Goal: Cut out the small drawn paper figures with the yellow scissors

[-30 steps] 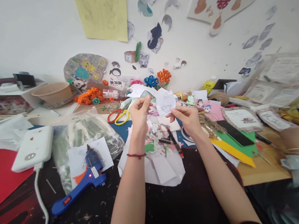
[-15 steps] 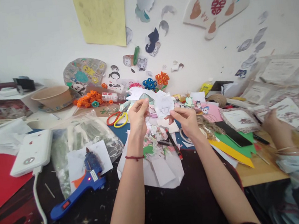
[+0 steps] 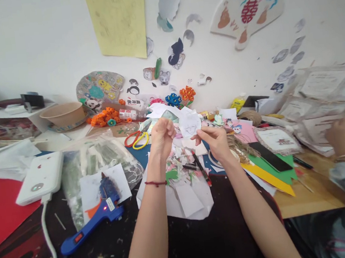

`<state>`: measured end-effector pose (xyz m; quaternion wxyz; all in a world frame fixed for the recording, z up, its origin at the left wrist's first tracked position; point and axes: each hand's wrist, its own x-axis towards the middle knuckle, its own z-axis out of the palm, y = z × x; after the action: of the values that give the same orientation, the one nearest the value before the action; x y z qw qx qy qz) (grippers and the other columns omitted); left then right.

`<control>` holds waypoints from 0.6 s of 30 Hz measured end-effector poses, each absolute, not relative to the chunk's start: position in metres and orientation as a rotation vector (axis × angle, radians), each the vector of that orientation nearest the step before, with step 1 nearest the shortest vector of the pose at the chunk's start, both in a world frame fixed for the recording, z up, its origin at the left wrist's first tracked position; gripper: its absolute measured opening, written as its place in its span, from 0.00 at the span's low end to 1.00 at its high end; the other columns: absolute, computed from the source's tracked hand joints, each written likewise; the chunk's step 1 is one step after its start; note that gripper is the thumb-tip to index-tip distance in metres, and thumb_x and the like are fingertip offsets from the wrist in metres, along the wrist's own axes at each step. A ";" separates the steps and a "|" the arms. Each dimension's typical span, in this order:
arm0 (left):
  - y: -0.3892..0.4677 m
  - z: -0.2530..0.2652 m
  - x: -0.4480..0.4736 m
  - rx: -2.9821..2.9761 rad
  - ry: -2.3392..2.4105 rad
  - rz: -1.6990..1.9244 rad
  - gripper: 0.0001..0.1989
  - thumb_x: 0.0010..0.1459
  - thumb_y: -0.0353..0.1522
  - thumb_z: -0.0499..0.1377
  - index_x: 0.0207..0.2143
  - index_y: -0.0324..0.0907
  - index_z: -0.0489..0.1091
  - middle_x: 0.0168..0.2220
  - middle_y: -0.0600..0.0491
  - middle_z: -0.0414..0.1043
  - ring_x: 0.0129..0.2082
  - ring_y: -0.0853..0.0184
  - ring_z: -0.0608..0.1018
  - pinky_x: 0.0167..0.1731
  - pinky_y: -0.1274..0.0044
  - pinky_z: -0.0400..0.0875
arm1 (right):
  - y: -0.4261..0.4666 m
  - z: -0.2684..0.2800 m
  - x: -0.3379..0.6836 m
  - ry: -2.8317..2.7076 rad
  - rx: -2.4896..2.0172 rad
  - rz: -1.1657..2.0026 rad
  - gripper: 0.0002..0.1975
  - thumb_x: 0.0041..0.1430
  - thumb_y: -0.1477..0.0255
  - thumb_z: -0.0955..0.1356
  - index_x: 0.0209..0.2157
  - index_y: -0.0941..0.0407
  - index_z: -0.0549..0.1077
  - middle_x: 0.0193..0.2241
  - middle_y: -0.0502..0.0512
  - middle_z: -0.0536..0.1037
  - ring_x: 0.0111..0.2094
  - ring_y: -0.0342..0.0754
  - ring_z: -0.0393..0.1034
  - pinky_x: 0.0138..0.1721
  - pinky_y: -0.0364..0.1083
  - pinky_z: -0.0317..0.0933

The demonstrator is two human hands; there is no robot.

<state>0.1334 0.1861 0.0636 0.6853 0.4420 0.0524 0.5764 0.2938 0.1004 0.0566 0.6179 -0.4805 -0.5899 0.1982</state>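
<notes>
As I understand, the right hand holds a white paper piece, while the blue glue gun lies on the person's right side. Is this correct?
Not fully: in the head view, the blue glue gun lies on the person's left side. The right hand does hold a white paper piece.

- I see one small piece of white paper (image 3: 189,121), thin, with an uneven, roughly rounded outline.
- On its lower half I make out fine grey drawn lines, too faint for me to read from here.
- I have it up in the air, nearly upright, its drawn face towards my camera.
- My right hand (image 3: 216,141) pinches it at the lower right edge; its left edge is free.
</notes>
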 end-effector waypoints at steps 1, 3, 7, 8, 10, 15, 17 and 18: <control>0.183 0.064 0.130 1.018 0.082 1.267 0.37 0.37 0.63 0.66 0.21 0.44 0.52 0.21 0.61 0.48 0.19 0.75 0.53 0.18 0.77 0.53 | 0.101 0.056 0.294 -1.354 -1.100 0.455 0.15 0.59 0.60 0.72 0.24 0.54 0.78 0.20 0.52 0.77 0.24 0.48 0.72 0.31 0.48 0.66; 0.177 0.064 0.124 1.079 0.016 1.214 0.40 0.33 0.69 0.61 0.18 0.45 0.49 0.18 0.61 0.45 0.17 0.74 0.52 0.16 0.76 0.51 | 0.101 0.056 0.295 -1.347 -1.082 0.452 0.15 0.59 0.60 0.72 0.23 0.54 0.77 0.18 0.51 0.76 0.25 0.49 0.73 0.32 0.48 0.66; 0.171 0.059 0.117 1.169 -0.074 1.117 0.43 0.25 0.74 0.53 0.12 0.46 0.43 0.11 0.60 0.40 0.14 0.73 0.52 0.13 0.75 0.49 | 0.102 0.054 0.296 -1.344 -1.046 0.456 0.16 0.59 0.62 0.72 0.21 0.55 0.76 0.17 0.50 0.75 0.25 0.48 0.73 0.32 0.47 0.65; 0.171 0.058 0.117 1.181 -0.087 1.101 0.43 0.23 0.74 0.52 0.11 0.46 0.43 0.10 0.59 0.39 0.13 0.72 0.52 0.12 0.75 0.48 | 0.103 0.053 0.296 -1.343 -1.040 0.456 0.15 0.60 0.63 0.72 0.22 0.55 0.77 0.17 0.50 0.75 0.25 0.48 0.74 0.33 0.47 0.66; 0.172 0.057 0.117 1.194 -0.105 1.083 0.43 0.22 0.74 0.53 0.10 0.46 0.43 0.09 0.59 0.39 0.13 0.72 0.52 0.12 0.75 0.48 | 0.103 0.053 0.297 -1.341 -1.030 0.453 0.14 0.60 0.64 0.72 0.23 0.55 0.77 0.17 0.50 0.75 0.26 0.49 0.75 0.34 0.47 0.66; 0.178 0.059 0.121 1.186 -0.090 1.110 0.42 0.28 0.72 0.58 0.12 0.44 0.48 0.11 0.60 0.44 0.14 0.74 0.52 0.13 0.78 0.48 | 0.104 0.052 0.298 -1.332 -1.014 0.455 0.13 0.60 0.65 0.72 0.24 0.55 0.78 0.17 0.49 0.76 0.25 0.46 0.73 0.34 0.46 0.65; 0.181 0.060 0.123 1.182 -0.046 1.137 0.40 0.31 0.70 0.58 0.14 0.44 0.52 0.12 0.61 0.46 0.15 0.75 0.52 0.14 0.79 0.48 | 0.104 0.051 0.298 -1.329 -1.011 0.460 0.12 0.60 0.66 0.72 0.24 0.56 0.78 0.18 0.49 0.76 0.23 0.45 0.72 0.32 0.45 0.65; 0.182 0.060 0.124 1.184 -0.015 1.152 0.39 0.33 0.69 0.59 0.15 0.43 0.55 0.13 0.61 0.48 0.15 0.75 0.52 0.14 0.79 0.48 | 0.105 0.051 0.298 -1.328 -1.009 0.463 0.12 0.60 0.66 0.73 0.24 0.56 0.78 0.18 0.49 0.77 0.23 0.45 0.71 0.31 0.45 0.64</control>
<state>0.1242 0.1821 0.0599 0.6778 0.5271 -0.0066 0.5125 0.2982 0.1045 0.0513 0.6481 -0.4440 -0.5842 0.2037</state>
